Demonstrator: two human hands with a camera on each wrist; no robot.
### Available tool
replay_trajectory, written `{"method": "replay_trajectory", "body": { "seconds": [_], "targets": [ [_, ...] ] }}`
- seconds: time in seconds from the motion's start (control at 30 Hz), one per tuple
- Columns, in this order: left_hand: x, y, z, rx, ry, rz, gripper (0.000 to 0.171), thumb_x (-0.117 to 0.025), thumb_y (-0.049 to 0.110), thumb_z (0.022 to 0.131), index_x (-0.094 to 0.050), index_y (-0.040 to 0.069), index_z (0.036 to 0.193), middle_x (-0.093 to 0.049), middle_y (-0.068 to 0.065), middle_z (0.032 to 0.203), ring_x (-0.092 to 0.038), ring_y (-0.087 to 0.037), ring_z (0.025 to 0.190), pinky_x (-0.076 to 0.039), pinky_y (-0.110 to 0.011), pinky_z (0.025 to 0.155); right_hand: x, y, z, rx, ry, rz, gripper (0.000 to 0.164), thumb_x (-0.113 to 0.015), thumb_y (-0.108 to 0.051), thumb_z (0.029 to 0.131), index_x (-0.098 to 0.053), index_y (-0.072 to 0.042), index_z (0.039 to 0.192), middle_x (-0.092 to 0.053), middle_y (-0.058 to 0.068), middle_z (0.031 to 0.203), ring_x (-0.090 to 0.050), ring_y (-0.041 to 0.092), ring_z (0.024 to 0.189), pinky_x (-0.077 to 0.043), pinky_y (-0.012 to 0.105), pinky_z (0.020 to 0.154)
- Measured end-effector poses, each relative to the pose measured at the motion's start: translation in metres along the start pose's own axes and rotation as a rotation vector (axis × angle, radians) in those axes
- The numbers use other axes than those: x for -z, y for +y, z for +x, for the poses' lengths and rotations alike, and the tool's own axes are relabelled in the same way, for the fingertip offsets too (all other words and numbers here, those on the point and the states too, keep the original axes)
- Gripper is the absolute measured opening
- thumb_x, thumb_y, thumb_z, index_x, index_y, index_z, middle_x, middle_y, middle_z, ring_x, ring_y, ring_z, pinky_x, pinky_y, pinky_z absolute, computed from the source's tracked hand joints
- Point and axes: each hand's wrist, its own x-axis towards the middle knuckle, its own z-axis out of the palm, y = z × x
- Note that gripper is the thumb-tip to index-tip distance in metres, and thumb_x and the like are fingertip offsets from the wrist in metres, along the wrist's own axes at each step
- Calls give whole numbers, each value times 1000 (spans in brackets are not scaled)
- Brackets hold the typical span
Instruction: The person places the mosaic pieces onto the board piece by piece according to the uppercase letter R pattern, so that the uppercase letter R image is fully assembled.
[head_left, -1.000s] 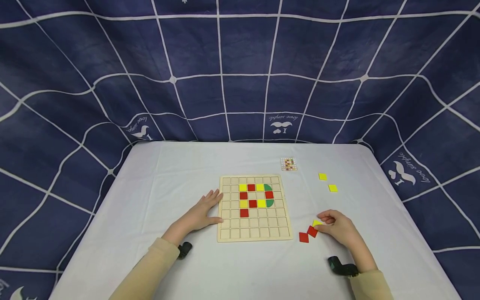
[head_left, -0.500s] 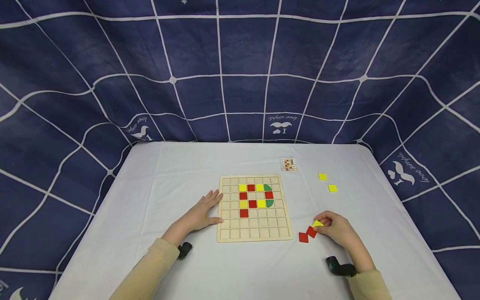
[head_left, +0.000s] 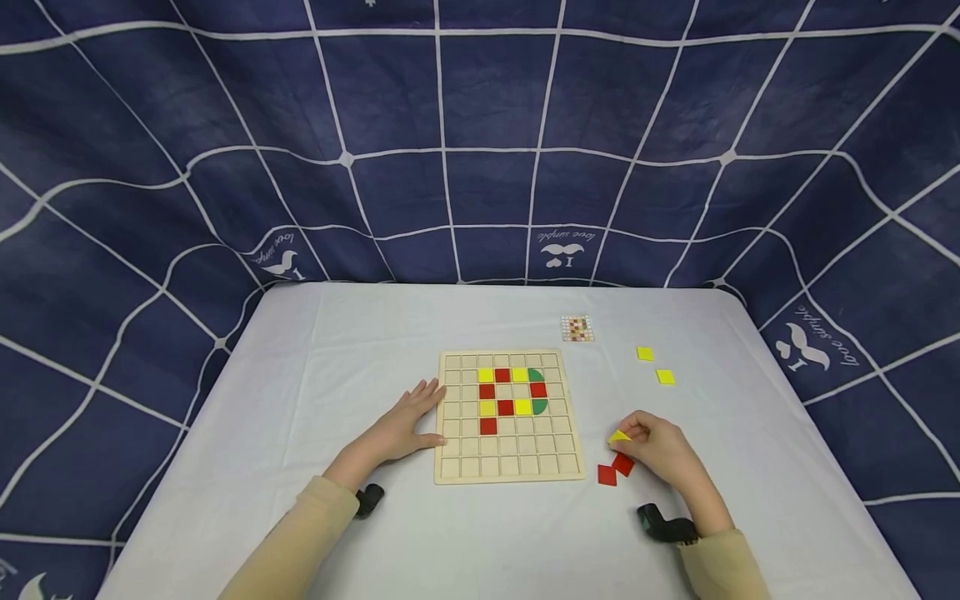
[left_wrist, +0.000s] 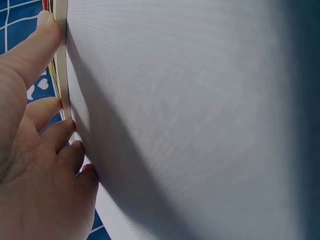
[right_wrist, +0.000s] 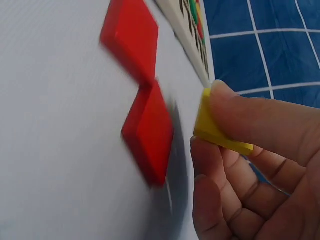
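Note:
My right hand (head_left: 658, 446) pinches a yellow square tile (right_wrist: 215, 129) between thumb and fingers, held up off the cloth. Close below it lie two red square tiles (right_wrist: 149, 131), corner to corner, right of the wooden grid board (head_left: 510, 467). My left hand (head_left: 408, 421) rests with spread, straight fingers against the board's left edge; in the left wrist view its thumb and fingertips (left_wrist: 47, 106) touch the board's side. Yellow and red squares and two green rounded pieces (head_left: 539, 407) sit in the board's cells, forming a loop with one red square (head_left: 488, 426) under its left side.
Two more yellow tiles (head_left: 665, 377) lie at the back right of the white-covered table (head_left: 360, 333). A small card (head_left: 577, 328) printed with a coloured grid pattern lies behind the board. A dark blue curtain (head_left: 480, 192) with white lines surrounds the table.
The right hand has lifted the yellow tile from beside the red tiles and moved left with it, tilting it. The left hand and board have stayed in place.

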Motion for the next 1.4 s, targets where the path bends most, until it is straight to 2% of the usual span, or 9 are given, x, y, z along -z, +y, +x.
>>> {"method": "replay_trajectory", "body": {
  "seconds": [0.27, 0.6, 1.03, 1.4],
  "targets": [
    [-1, -2, 0, -8, 6, 8, 90, -77, 37, 83, -31, 8, 155, -18, -11, 165, -8, -31, 154, -11, -51, 125, -26, -32, 7, 31, -1, 127, 25, -83, -18, 79, -68, -9, 97, -67, 1, 85, -59, 12, 71, -49, 19, 60],
    [-3, -1, 0, -17, 1, 3, 89, -77, 35, 84, -30, 9, 155, -17, -11, 165, -8, -30, 154, -11, -50, 125, -74, -66, 9, 184, -45, 231, 20, -83, -10, 78, -72, -14, 94, -68, -3, 82, -63, 9, 73, -53, 17, 65],
    [-3, -2, 1, -29, 0, 2, 89, -77, 35, 84, -30, 8, 155, -17, -11, 165, -8, -31, 154, -11, -51, 125, -108, -97, 13, 325, -136, 191, 14, -80, -18, 82, -72, -17, 94, -67, -8, 76, -61, 8, 69, -52, 18, 64],
    [0, -1, 1, -21, -11, 3, 90, -76, 39, 84, -29, 9, 156, -16, -10, 165, -7, -31, 154, -12, -53, 125, -119, -105, 13, 353, -139, 132, 10, -79, -14, 83, -72, -17, 89, -63, -9, 74, -56, 6, 68, -49, 17, 61]
  ]
}}
